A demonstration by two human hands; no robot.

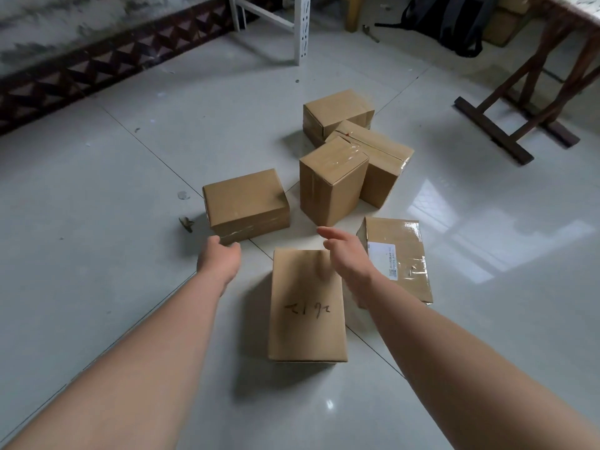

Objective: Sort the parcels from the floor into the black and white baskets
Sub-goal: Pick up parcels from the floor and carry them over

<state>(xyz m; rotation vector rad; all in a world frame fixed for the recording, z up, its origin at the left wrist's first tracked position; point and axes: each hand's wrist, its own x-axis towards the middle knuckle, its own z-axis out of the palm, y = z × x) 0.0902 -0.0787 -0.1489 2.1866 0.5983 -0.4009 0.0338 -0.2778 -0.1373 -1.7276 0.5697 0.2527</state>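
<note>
Several brown cardboard parcels lie on the tiled floor. Nearest is a flat one with handwriting on top (306,306). To its right lies a parcel with a white label (401,258). A low box (246,203) sits at the left, a tall upright box (331,181) in the middle, and two more boxes (337,110) (386,164) behind it. My left hand (219,256) hovers just in front of the low box, fingers relaxed, holding nothing. My right hand (344,253) is stretched out flat above the far end of the handwritten parcel, holding nothing. No basket is in view.
A white metal rack leg (302,30) stands at the back. A dark wooden table frame (516,118) occupies the right. A black backpack (454,21) leans at the far back. A small scrap (186,222) lies left of the low box.
</note>
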